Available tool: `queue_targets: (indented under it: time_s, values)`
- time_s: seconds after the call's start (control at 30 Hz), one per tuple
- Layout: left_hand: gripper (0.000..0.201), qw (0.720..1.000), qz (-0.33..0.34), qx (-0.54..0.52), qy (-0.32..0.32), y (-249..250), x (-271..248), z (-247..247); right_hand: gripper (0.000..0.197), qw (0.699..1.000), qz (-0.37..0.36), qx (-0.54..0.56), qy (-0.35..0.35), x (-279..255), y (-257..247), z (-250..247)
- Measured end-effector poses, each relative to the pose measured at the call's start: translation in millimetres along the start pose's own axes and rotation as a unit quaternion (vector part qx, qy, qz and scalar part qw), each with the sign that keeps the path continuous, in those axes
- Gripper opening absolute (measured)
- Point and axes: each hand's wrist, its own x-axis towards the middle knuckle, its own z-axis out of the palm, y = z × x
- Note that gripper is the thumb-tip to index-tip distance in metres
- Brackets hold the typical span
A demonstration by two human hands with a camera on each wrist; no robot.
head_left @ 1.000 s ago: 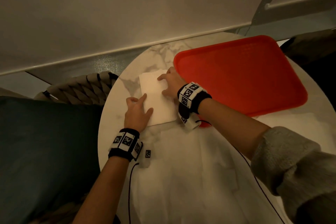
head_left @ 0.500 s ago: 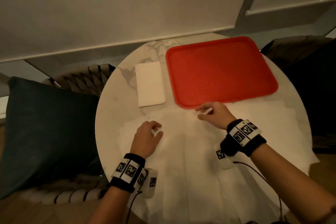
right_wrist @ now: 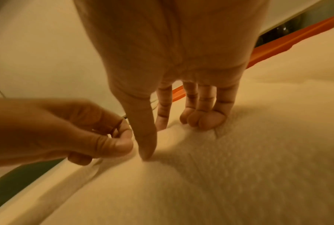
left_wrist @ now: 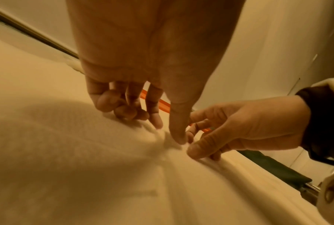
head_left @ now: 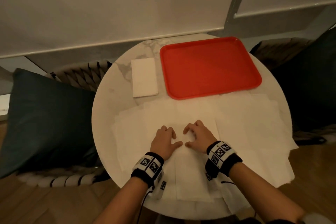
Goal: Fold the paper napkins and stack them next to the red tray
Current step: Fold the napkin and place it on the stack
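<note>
A folded white napkin [head_left: 144, 77] lies flat just left of the red tray [head_left: 209, 67] at the back of the round marble table [head_left: 112, 107]. Several unfolded napkins [head_left: 192, 172] overlap across the near half. My left hand [head_left: 166, 140] and right hand [head_left: 197, 137] sit side by side on the top sheet, thumbs almost touching. In the right wrist view my left hand [right_wrist: 104, 137] pinches the paper between thumb and curled forefinger. My right hand [right_wrist: 152, 141] has a raised ridge of napkin between thumb and forefinger, its other fingers curled onto the sheet.
A dark cushion [head_left: 45, 120] on a woven chair [head_left: 81, 76] stands left of the table. Another dark chair [head_left: 309, 87] is at the right. Loose napkins overhang the near right table edge [head_left: 281, 169]. A wall runs close behind the tray.
Both hands left the folded napkin beside the tray, drew back toward me and came together on the unfolded sheets. The folded napkin stays by the tray.
</note>
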Motion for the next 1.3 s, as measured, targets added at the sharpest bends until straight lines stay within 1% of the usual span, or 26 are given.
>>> queue_targets:
  time_s: [0.07,0.13,0.17,0.2,0.23,0.27,0.3,0.33,0.37,0.43,0.47,0.53,0.6,0.67,0.73,0.87,1.0,1.03,1.1,1.17,1.2,1.23,1.3]
  values:
    - [0.02,0.999,0.009,-0.027,0.021,5,-2,2,0.037,1.0,-0.01,0.008,0.018,-1,2,1]
    - [0.017,0.997,0.019,-0.055,0.046,9,-4,2,0.038,0.998,-0.023,0.032,0.051,-3,6,-2]
    - [0.018,0.996,0.024,-0.064,0.06,11,-6,2,0.04,0.996,-0.028,0.037,0.073,-4,9,-4]
    - [0.027,0.995,0.03,-0.06,0.068,13,-7,2,0.042,0.995,-0.026,0.027,0.097,-5,13,-8]
    - [0.042,0.997,0.036,-0.031,0.065,13,-7,4,0.045,0.993,-0.014,0.002,0.119,-6,17,-11]
    - [0.057,0.997,0.038,0.022,0.057,14,-6,6,0.048,0.99,0.008,-0.03,0.135,-7,22,-14]
    - [0.066,0.995,0.037,0.085,0.046,15,-4,9,0.052,0.988,0.035,-0.056,0.139,-9,26,-16]
    - [0.069,0.989,0.038,0.136,0.041,17,-3,10,0.057,0.987,0.062,-0.072,0.131,-10,30,-17]
    - [0.067,0.986,0.033,0.162,0.037,19,-1,12,0.064,0.986,0.08,-0.082,0.119,-11,34,-17]
    - [0.06,0.986,0.022,0.164,0.025,18,2,15,0.073,0.986,0.087,-0.096,0.102,-12,40,-15]
    - [0.056,0.987,0.017,0.158,0.016,17,3,16,0.075,0.986,0.083,-0.1,0.101,-13,42,-13]
    - [0.042,0.994,0.013,0.108,0.007,16,4,16,0.075,0.987,0.08,-0.096,0.103,-14,44,-12]
    - [0.022,0.999,0.022,-0.003,0.025,15,2,14,0.073,0.988,0.079,-0.091,0.101,-15,45,-10]
    - [0.026,0.993,0.035,-0.102,0.038,20,-3,9,0.069,0.99,0.072,-0.086,0.09,-17,45,-10]
    - [0.027,0.985,0.048,-0.16,0.05,27,-11,-1,0.064,0.992,0.064,-0.073,0.075,-20,44,-11]
    - [0.023,0.971,0.069,-0.218,0.077,49,-29,-31,0.057,0.995,0.053,-0.046,0.07,-27,45,-15]
    - [0.015,0.955,0.093,-0.268,0.09,57,-44,-67,0.061,0.996,0.044,-0.025,0.073,-31,44,-18]
    - [0.012,0.948,0.091,-0.29,0.089,56,-46,-76,0.063,0.996,0.033,-0.014,0.077,-32,42,-20]
    - [0.009,0.937,0.083,-0.329,0.087,52,-51,-95,0.069,0.995,-0.014,0.031,0.091,-34,34,-27]
    - [0.006,0.927,0.077,-0.356,0.093,43,-56,-112,0.076,0.987,-0.07,0.115,0.09,-37,19,-39]
    - [0.007,0.919,0.071,-0.374,0.101,39,-59,-119,0.077,0.976,-0.086,0.182,0.078,-38,10,-45]
    - [0.011,0.91,0.061,-0.396,0.11,34,-61,-126,0.075,0.959,-0.095,0.263,0.056,-38,1,-49]
    - [0.018,0.889,0.033,-0.438,0.125,25,-65,-136,0.062,0.908,-0.094,0.409,0.001,-37,-15,-57]
